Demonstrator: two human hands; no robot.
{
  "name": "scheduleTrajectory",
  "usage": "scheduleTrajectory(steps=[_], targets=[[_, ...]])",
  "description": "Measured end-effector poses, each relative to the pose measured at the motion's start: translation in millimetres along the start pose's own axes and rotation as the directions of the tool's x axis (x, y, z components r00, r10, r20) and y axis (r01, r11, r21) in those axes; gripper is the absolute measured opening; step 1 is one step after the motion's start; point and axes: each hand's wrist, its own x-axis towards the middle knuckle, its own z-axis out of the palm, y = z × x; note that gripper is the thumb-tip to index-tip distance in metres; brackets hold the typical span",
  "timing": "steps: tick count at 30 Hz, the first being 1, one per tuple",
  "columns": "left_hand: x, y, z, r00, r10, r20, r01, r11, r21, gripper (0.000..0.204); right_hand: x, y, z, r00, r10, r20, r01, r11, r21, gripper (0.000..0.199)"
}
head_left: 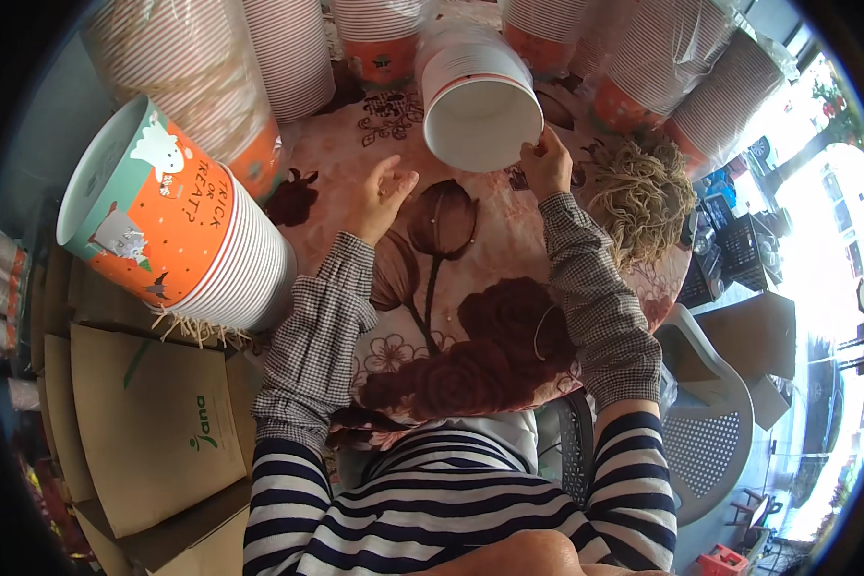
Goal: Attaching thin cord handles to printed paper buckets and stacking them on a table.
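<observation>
A white paper bucket (pixel 482 123) lies tipped on its side at the far middle of the table, its open mouth facing me. At its right rim, my right hand (pixel 547 163) has its fingers closed on the edge. My left hand (pixel 386 197) hovers over the tablecloth, left of the bucket, fingers loosely apart and nothing in them. A tall stack of orange, green and white Halloween paper buckets (pixel 187 216) leans at the left, with cut twine strands (pixel 206 328) poking out beneath it. Right of my right hand sits a tangled bundle of beige twine (pixel 640 202).
Tall plastic-wrapped stacks of buckets (pixel 643 62) line the table's far side. The tablecloth (pixel 451 317) has a dark flower print. An opened cardboard box (pixel 154 422) stands at the lower left. A grey plastic chair (pixel 706 432) and black crates (pixel 747 252) are on the right.
</observation>
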Motion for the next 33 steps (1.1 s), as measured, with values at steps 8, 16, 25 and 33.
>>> scheduleTrajectory(steps=[8, 16, 25, 33], targets=[[0, 3, -2, 0.991, 0.065, 0.118, -0.090, 0.970, 0.224, 0.069, -12, -7, -5, 0.991, -0.003, 0.135, 0.000, 1.000, 0.022, 0.056], [-7, 16, 0, 0.986, 0.118, 0.121, -0.150, 0.941, 0.302, 0.064, -16, 1, -3, 0.975, -0.156, 0.158, 0.116, 0.965, 0.236, 0.064], [-7, 9, 14, 0.992, 0.083, 0.098, -0.110, 0.939, 0.326, 0.040, -14, -24, -36, 0.800, -0.161, 0.578, -0.202, 0.835, 0.512, 0.069], [-2, -5, 21, 0.994, -0.020, -0.106, 0.033, 0.992, 0.121, 0.027, -14, -45, -92, 0.329, -0.293, 0.898, 0.190, 0.952, 0.241, 0.030]])
